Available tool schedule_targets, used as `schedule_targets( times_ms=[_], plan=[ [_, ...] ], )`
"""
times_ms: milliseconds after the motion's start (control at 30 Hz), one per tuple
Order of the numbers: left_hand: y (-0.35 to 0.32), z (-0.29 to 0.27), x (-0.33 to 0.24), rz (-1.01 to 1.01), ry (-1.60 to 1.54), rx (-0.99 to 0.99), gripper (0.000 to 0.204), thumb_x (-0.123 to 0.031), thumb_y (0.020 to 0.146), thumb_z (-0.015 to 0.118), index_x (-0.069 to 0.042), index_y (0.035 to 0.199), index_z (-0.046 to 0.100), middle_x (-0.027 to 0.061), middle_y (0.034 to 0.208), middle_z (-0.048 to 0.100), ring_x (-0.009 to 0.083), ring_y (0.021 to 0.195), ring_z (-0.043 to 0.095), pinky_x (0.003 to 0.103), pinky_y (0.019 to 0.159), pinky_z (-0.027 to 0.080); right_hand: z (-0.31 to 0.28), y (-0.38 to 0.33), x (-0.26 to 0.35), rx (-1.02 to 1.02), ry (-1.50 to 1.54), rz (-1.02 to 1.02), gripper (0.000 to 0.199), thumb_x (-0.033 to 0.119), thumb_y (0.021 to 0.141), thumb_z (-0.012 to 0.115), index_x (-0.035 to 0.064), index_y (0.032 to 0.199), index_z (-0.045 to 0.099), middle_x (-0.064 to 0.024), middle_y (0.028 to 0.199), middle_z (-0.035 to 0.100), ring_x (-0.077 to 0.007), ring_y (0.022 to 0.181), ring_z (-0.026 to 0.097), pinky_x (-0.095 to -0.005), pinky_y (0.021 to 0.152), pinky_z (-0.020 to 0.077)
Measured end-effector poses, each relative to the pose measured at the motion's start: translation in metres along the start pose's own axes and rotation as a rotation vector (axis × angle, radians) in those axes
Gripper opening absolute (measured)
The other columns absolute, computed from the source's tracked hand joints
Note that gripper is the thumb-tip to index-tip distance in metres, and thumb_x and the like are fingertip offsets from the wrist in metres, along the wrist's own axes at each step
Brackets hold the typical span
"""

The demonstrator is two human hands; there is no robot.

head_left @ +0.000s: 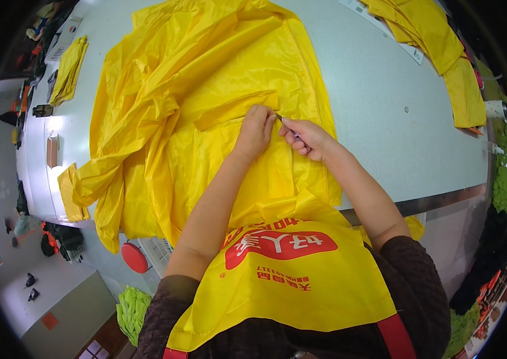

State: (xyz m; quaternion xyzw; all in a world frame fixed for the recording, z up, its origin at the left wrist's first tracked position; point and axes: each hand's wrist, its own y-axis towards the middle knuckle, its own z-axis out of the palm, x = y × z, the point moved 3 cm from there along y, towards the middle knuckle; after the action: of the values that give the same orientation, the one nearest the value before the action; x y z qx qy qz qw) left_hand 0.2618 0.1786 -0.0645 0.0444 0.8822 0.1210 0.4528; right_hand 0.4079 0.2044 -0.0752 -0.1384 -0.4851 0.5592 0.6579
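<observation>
A large yellow garment (235,66) of shiny, thin material lies spread and crumpled across the table. Near its right side, my left hand (255,130) is closed in a pinch at the end of a flap-like strip (229,109). My right hand (310,139) is wrapped round a slim dark tool (281,119), too small to name surely. The tool's tip points up and left, close to my left fingertips. Any thread or seam between the fingertips is too fine to make out.
The pale table (385,119) carries folded yellow pieces (70,69) at far left and more yellow cloth (433,36) at far right. A small brown box (52,151) sits at left. Below the table's near edge are a red round seat (134,257) and bright green material (131,311).
</observation>
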Motion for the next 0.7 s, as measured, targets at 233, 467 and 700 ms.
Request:
schedule_targets(
  times_ms=[233,467,700],
  plan=[
    [-0.039,-0.019,-0.025,-0.242,-0.196,0.111,0.013,-0.011,0.087,0.046,0.001,0.084,0.048,0.0188,0.081,0.049,0.0336,0.077,0.049,0.037,0.07,0.041,-0.085,-0.05,0.047,-0.709,-0.776,-0.77,0.029,0.03,0.087,0.052,0.0015,0.09,0.057,-0.0044,0.066,0.056,-0.017,0.055,0.05,-0.0308,0.052,0.0426],
    [-0.141,-0.06,-0.076,-0.243,-0.14,0.234,0.016,-0.012,0.084,0.047,0.001,0.075,0.047,0.0177,0.072,0.047,0.0344,0.071,0.048,0.038,0.065,0.041,-0.265,-0.125,0.065,-1.389,-1.536,-0.813,0.049,0.026,0.083,0.056,0.0025,0.124,0.044,-0.0193,0.124,0.047,-0.0347,0.114,0.044,-0.0392,0.096,0.0354],
    [-0.191,-0.074,-0.089,-0.368,0.058,0.221,0.024,-0.018,0.079,0.055,0.001,0.066,0.05,0.0177,0.069,0.052,0.0355,0.066,0.052,0.041,0.058,0.043,-0.134,-0.071,0.018,-0.934,-1.032,-0.878,0.048,0.022,0.084,0.057,-0.0014,0.124,0.045,-0.0213,0.125,0.046,-0.0321,0.118,0.042,-0.0393,0.101,0.0309]
  ],
)
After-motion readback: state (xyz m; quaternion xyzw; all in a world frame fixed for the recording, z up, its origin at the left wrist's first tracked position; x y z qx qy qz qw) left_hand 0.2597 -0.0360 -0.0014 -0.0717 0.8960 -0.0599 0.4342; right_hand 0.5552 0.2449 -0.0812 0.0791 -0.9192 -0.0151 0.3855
